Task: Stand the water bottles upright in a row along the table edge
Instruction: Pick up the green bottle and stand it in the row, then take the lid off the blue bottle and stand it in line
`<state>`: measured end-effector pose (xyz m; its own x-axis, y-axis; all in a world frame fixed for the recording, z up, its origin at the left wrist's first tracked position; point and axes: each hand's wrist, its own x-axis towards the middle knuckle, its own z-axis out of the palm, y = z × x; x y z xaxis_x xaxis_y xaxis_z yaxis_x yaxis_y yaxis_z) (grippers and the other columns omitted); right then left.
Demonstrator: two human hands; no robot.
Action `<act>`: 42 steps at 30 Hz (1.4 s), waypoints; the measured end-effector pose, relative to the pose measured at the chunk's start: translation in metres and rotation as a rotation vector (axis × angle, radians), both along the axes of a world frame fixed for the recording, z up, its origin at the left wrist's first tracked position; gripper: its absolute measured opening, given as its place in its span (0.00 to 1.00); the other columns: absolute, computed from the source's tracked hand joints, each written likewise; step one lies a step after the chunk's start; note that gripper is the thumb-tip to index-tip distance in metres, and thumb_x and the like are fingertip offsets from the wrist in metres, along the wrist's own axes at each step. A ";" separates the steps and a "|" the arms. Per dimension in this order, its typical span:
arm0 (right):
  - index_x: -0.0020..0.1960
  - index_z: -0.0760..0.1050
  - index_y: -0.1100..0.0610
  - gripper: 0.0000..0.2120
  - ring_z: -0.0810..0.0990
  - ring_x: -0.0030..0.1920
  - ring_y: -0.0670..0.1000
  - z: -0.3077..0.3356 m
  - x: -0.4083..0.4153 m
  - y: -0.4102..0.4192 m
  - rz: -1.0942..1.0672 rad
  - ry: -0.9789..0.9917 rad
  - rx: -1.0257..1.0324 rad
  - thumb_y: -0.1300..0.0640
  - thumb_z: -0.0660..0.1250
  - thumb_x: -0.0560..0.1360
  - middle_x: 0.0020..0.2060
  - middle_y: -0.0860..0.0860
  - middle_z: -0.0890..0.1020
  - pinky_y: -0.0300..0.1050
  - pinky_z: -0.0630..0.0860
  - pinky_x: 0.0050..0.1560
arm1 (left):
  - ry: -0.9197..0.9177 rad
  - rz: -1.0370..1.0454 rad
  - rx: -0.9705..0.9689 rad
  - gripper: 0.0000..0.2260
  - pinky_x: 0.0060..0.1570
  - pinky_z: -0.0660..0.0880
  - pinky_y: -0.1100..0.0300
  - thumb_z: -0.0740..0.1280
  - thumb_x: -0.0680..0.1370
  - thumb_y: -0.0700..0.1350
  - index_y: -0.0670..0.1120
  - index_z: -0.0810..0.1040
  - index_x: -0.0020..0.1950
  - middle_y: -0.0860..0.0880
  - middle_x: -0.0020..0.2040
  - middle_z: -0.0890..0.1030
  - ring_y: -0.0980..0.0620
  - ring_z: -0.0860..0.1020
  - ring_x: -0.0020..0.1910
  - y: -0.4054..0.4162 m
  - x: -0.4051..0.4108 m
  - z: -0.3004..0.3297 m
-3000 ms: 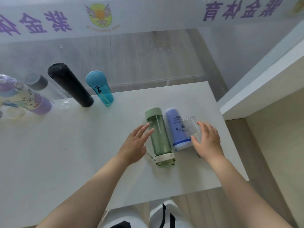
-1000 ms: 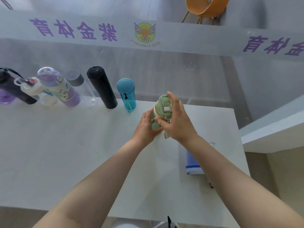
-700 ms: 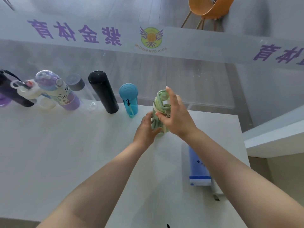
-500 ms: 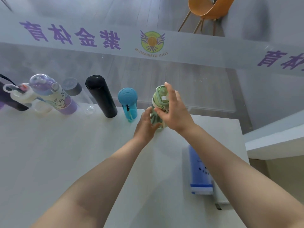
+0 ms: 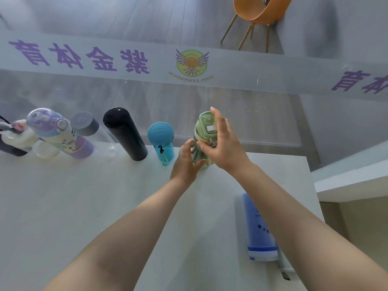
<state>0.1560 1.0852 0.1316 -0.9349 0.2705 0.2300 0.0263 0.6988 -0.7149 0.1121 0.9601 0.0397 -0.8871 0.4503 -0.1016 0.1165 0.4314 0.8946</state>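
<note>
At the far edge of the white table [image 5: 63, 206], against a glass wall [image 5: 241, 114] with purple lettering, a row of upright bottles. Near the right edge, lying flat and half hidden under the right forearm, a blue bottle [image 5: 259, 227]. In the row, from the left: a purple and white bottle [image 5: 60, 135], a clear bottle with a grey cap [image 5: 90, 129], a black flask [image 5: 126, 134], a small teal bottle [image 5: 162, 141], then the green bottle [image 5: 204, 139], upright at the row's right end. Left hand [image 5: 185, 162] curled round the green bottle's lower body. Right hand [image 5: 224, 143] at its lid, thumb against the side, fingers loosely spread; firm grasp or mere touch cannot be told. Beyond the glass, an orange chair [image 5: 258, 13].
</note>
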 end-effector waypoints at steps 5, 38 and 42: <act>0.77 0.47 0.45 0.45 0.71 0.65 0.52 0.006 0.005 0.002 0.014 -0.055 -0.054 0.48 0.74 0.71 0.71 0.54 0.65 0.44 0.71 0.58 | 0.015 0.001 -0.090 0.28 0.60 0.75 0.49 0.72 0.73 0.47 0.53 0.63 0.68 0.51 0.64 0.74 0.51 0.75 0.59 -0.001 0.002 0.003; 0.79 0.46 0.51 0.38 0.45 0.78 0.55 -0.093 0.326 0.073 0.295 -0.517 0.473 0.44 0.61 0.76 0.78 0.54 0.52 0.53 0.34 0.75 | -0.300 -0.256 -0.090 0.36 0.62 0.72 0.59 0.71 0.71 0.61 0.61 0.58 0.75 0.58 0.70 0.67 0.58 0.72 0.64 0.011 0.269 -0.035; 0.78 0.51 0.50 0.31 0.50 0.78 0.56 -0.098 0.323 0.068 0.254 -0.490 0.505 0.48 0.59 0.79 0.77 0.52 0.59 0.55 0.37 0.75 | -0.351 -0.263 -0.049 0.39 0.58 0.75 0.61 0.73 0.73 0.46 0.61 0.52 0.76 0.55 0.67 0.72 0.59 0.78 0.58 0.012 0.284 -0.039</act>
<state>0.4788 1.1533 0.0333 -0.9817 0.0044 -0.1904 0.0534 0.9659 -0.2532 0.3964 0.9726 0.0011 -0.6510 0.6431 -0.4034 -0.0792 0.4709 0.8786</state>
